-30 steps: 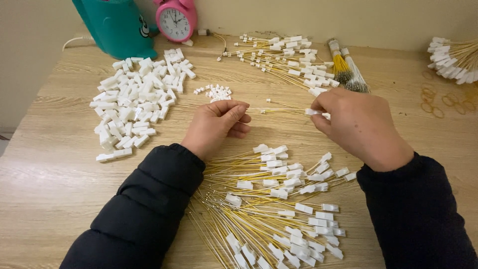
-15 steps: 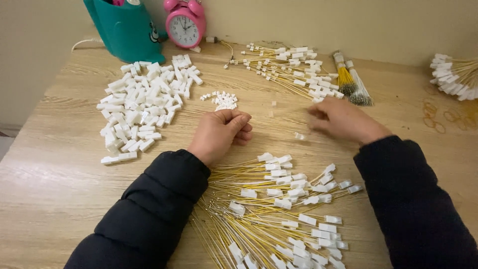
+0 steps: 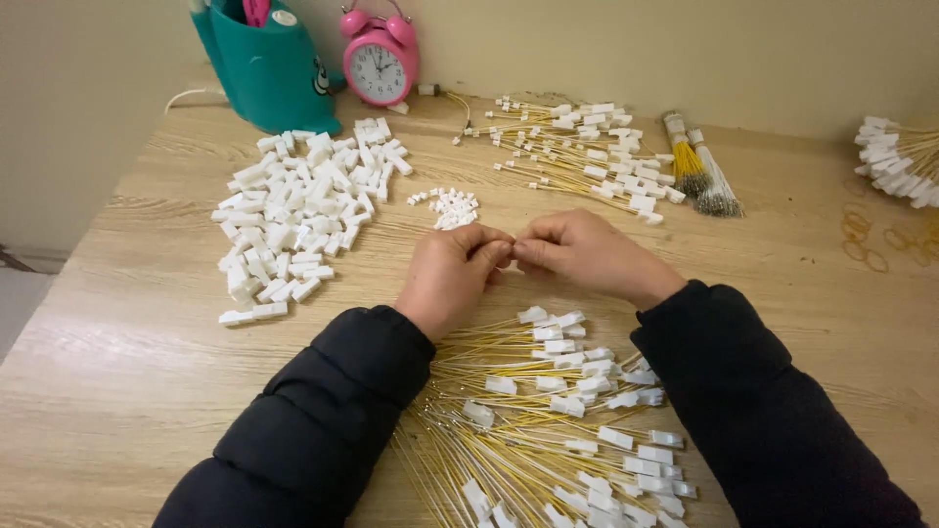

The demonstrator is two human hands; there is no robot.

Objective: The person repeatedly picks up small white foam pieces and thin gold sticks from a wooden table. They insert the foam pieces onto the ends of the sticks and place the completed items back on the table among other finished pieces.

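1. Pale wood-grain laminate covers the table [image 3: 127,391], which runs back to a plain cream wall; a strip of floor shows past the table's left edge.
2. At the back stand a teal holder [image 3: 269,68] and a pink alarm clock [image 3: 381,61], side by side near the wall.
3. Both hands meet above the table's middle. The left hand [image 3: 452,274] and the right hand [image 3: 587,252] are curled, thumbs and forefingers pinched together where they touch; whatever small piece sits between the fingertips is hidden, so I cannot tell what they hold.
4. Just behind the hands lies a little cluster of tiny white pieces [image 3: 452,205].
5. Directly below the wrists, between the black sleeves, spreads a fan of yellow wires with white plastic connectors [image 3: 553,411] on their ends, lying loose and crossed over one another, reaching the near edge.
6. A heap of white connector housings [image 3: 298,210] lies to the left, well apart from the hands.
7. A second spread of wired connectors [image 3: 577,147] lies at the back, with two bound wire bundles [image 3: 699,171] just beside it, and another batch [image 3: 900,161] at the far right edge.
8. Rubber bands [image 3: 866,240] lie on the right.
9. Bare table shows at the left front and to the right of the right sleeve.
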